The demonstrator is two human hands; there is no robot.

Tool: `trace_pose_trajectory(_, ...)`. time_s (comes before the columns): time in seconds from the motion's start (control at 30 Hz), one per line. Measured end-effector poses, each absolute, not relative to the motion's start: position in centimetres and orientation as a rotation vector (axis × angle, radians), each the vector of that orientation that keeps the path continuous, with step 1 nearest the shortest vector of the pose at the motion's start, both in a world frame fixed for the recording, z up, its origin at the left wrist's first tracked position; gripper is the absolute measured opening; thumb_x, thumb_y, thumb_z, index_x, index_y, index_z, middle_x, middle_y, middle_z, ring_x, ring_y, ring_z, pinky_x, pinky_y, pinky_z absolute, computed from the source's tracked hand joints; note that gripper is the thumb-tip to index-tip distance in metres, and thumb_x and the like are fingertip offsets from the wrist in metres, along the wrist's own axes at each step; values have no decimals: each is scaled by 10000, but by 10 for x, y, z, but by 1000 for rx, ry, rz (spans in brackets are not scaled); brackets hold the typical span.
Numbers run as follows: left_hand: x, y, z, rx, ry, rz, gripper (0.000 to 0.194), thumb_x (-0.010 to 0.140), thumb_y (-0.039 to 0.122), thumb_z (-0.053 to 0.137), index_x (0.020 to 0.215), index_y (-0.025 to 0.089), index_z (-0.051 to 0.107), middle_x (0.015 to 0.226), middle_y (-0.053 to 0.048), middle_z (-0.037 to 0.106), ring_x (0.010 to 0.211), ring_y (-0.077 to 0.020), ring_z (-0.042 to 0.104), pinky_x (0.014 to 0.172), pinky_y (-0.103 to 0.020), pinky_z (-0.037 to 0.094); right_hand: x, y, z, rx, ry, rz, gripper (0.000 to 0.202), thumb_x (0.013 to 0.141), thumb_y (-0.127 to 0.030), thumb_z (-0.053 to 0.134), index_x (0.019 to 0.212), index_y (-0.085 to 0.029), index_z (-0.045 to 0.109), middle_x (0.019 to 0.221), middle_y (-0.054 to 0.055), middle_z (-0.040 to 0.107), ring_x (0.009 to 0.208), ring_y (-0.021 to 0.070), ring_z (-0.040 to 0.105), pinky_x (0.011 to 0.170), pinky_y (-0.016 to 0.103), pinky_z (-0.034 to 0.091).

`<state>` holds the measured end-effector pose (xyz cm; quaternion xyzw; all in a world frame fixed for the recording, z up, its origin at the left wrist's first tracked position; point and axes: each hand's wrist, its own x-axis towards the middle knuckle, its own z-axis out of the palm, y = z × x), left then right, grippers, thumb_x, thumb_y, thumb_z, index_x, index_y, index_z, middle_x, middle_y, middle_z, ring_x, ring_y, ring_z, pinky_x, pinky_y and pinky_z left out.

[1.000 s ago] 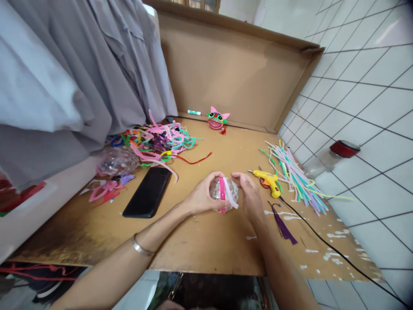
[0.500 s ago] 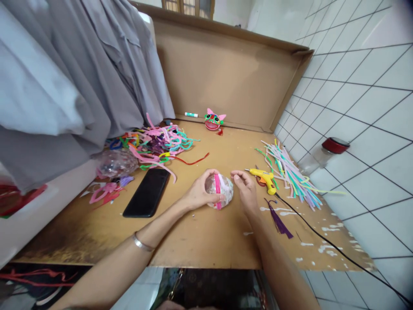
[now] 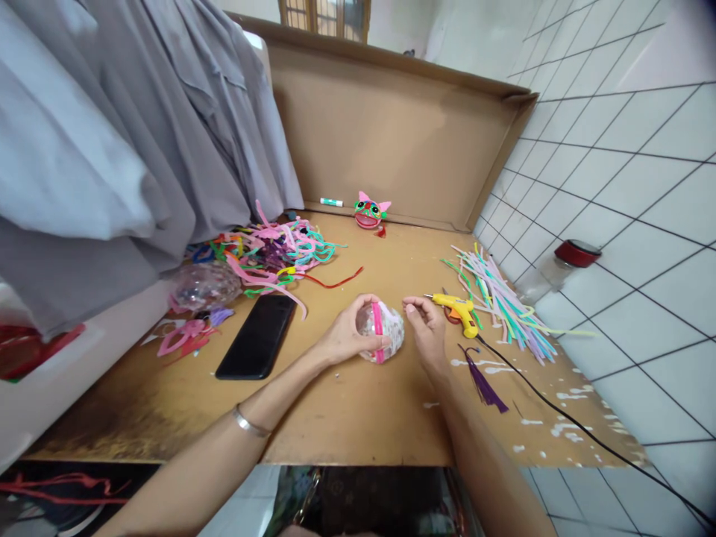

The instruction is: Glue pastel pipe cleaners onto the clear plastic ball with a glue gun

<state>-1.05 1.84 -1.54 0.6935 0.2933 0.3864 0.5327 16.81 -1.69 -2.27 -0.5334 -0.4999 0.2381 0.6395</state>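
My left hand (image 3: 350, 332) is wrapped round the left side of a clear plastic ball (image 3: 396, 335) with a bright pink band and a pale fuzzy strip on it. Just right of the ball, apart from it, is my right hand (image 3: 426, 321). Its fingers are curled, with thumb and forefinger close together; whatever is between them is too small to make out. Beyond that hand lies a yellow hot glue gun (image 3: 456, 307), its nozzle pointing left. A purple tassel (image 3: 485, 384) rests below the glue gun.
Pipe cleaners (image 3: 506, 302) lie bundled at right, beside a red-lidded jar (image 3: 562, 265). A black phone (image 3: 256, 337), a tangled pile of pipe cleaners (image 3: 280, 246) and another clear ball (image 3: 206, 286) are at left. A decorated face ball (image 3: 369, 212) and a glue stick (image 3: 332, 202) stand behind.
The view has shifted very slightly. Both hands and the ball stay almost where they were; the left hand keeps its hold and the right fingertips have barely moved.
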Motion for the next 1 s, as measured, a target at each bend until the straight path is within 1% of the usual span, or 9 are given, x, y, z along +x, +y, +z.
trace_pose_trajectory(0.17, -11, 17, -16, 1673, 705, 924, 644, 600, 358, 815, 1135, 187, 499, 1011, -38, 611, 919, -205, 603, 856, -329, 485, 169, -16, -24, -1209, -1162, 492, 235, 809, -414, 587, 864, -197, 658, 841, 32, 685, 794, 178, 615, 763, 324, 501)
trace_pose_trajectory(0.3, -10, 16, -14, 1657, 729, 918, 660, 584, 350, 810, 1134, 182, 488, 1010, -41, 618, 912, -207, 609, 855, -328, 490, 168, -17, -25, -1239, -1213, 446, 216, 818, -385, 566, 858, -199, 669, 839, 31, 684, 789, 173, 611, 751, 308, 489)
trace_pose_trajectory(0.53, -6, 15, -11, 1674, 724, 945, 635, 574, 320, 810, 1112, 181, 502, 1032, -51, 619, 944, -218, 609, 872, -335, 493, 172, -14, -35, -1273, -1251, 445, 215, 802, -375, 563, 839, -196, 676, 837, 40, 680, 768, 174, 616, 726, 302, 492)
trace_pose_trajectory(0.7, -6, 16, -13, 1670, 732, 945, 653, 572, 337, 809, 1125, 181, 499, 1042, -56, 623, 957, -220, 609, 874, -332, 489, 177, -10, -39, -1289, -1216, 439, 226, 779, -397, 574, 807, -197, 676, 798, 31, 678, 729, 168, 607, 692, 293, 491)
trace_pose_trajectory(1.0, -6, 15, -10, 1678, 743, 951, 628, 585, 331, 811, 1116, 179, 513, 1034, -45, 613, 908, -195, 601, 836, -310, 486, 173, -15, -33, -1264, -1280, 427, 203, 776, -376, 566, 780, -201, 670, 768, 29, 673, 716, 174, 603, 667, 293, 483)
